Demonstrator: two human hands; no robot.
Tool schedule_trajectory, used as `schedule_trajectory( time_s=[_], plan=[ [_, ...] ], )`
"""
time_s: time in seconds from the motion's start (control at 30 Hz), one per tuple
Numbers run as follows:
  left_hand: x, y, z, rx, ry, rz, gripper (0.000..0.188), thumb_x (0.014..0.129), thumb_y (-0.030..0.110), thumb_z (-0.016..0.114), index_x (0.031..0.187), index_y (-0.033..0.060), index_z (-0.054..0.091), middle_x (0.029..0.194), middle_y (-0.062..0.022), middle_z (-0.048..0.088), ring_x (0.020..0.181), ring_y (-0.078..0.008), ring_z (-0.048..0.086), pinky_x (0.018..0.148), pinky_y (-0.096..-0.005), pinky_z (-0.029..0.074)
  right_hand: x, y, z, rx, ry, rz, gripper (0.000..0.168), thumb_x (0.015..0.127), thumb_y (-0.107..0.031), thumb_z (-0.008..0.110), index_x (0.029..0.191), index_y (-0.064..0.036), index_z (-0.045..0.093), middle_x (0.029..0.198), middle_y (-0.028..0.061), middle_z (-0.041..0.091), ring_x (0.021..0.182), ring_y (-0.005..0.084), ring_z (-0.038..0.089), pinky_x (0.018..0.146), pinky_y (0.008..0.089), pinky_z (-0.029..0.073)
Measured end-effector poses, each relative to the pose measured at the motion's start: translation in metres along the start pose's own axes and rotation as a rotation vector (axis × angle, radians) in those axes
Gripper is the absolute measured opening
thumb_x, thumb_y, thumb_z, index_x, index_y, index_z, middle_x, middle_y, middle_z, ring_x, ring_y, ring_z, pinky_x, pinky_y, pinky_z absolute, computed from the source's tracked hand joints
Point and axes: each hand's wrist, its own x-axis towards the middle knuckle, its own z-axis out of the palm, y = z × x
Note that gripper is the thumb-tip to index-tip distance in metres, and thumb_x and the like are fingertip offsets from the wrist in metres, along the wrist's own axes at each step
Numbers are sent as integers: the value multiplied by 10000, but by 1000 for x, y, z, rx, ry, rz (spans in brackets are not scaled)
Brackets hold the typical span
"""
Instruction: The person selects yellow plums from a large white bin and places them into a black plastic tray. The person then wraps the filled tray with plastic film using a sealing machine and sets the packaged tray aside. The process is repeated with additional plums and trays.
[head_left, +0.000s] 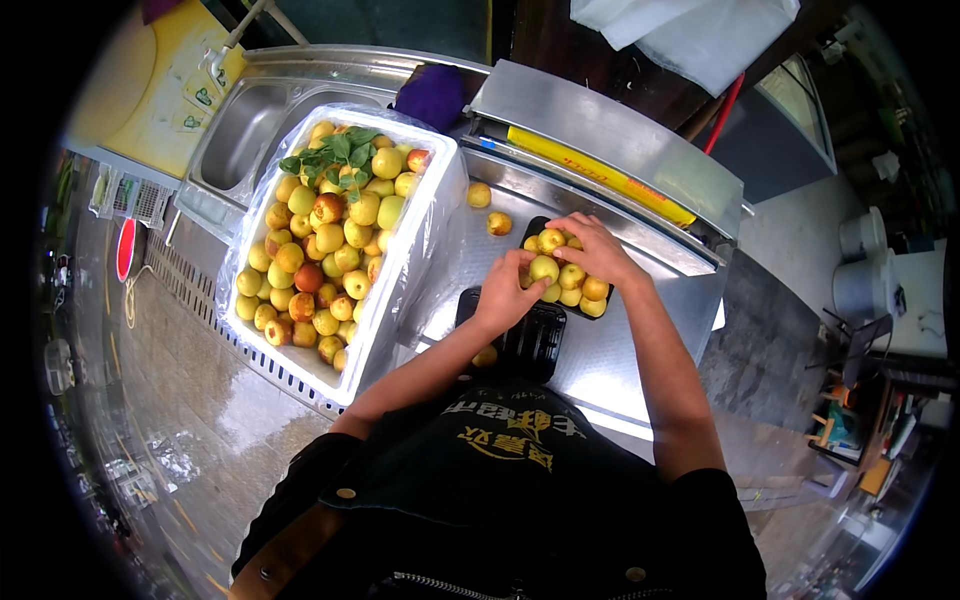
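A black plastic tray (601, 308) heaped with yellow-green jujubes (572, 277) rests on the steel counter. My left hand (510, 291) has its thumb and fingers around a green jujube (544, 268) at the tray's left side. Over the tray's upper right part lies my right hand (592, 246), its fingertips at a yellow jujube (550, 240); whether it grips that fruit I cannot tell. Black trays (534, 341) without fruit inside lie nearer my body, partly behind my left forearm. To the left stands a white foam box (442, 161) full of jujubes, with a leafy sprig on top.
Two loose jujubes, one (479, 195) above the other (499, 223), lie between box and tray. Behind them is a steel wrapping stand (600, 124) with a yellow film box (600, 176). A steel sink (244, 135) and a purple cloth (431, 97) are beyond the foam box.
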Motion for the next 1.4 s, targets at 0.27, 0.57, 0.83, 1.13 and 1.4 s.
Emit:
schedule_trajectory(
  time_s=[0.27, 0.57, 0.83, 1.13, 1.4],
  plan=[
    [6, -17, -1, -64, -85, 15, 418, 843, 155, 707, 1186, -9, 532, 1061, -143, 545, 821, -208, 615, 717, -312, 516, 0, 4, -4, -32, -51, 10, 379, 828, -221, 671, 1187, -138, 583, 1153, 85, 566, 1103, 306, 501, 972, 392, 404],
    [0, -6, -5, -140, -67, 37, 485, 825, 120, 722, 1246, 25, 502, 1050, -114, 508, 770, -179, 606, 699, -294, 513, 3, 13, 3, 24, 0, 45, 408, 825, -249, 676, 1192, -123, 550, 1159, 112, 585, 1121, 328, 511, 994, 403, 390],
    [2, 6, -1, 120, -68, 53, 517, 772, 149, 741, 1206, 54, 476, 1071, -126, 532, 804, -254, 606, 748, -364, 510, 3, 11, 5, 9, 25, 45, 405, 801, -231, 692, 1153, -109, 531, 1137, 113, 595, 1108, 332, 519, 990, 409, 391],
    [6, 6, -2, 139, -67, 84, 492, 776, 180, 725, 1170, 72, 452, 1128, -173, 551, 977, -383, 589, 801, -436, 497, 3, 10, 6, 17, 50, 39, 414, 783, -208, 709, 1148, -108, 541, 1133, 101, 601, 1095, 324, 518, 966, 399, 405],
    [5, 6, -1, -162, -62, -101, 372, 891, 230, 628, 1193, 91, 459, 906, -128, 624, 779, -265, 623, 694, -357, 503, 2, 13, 6, 19, 57, -17, 427, 777, -206, 711, 1158, -113, 543, 1129, 108, 598, 1085, 324, 518, 946, 396, 411]
  ],
)
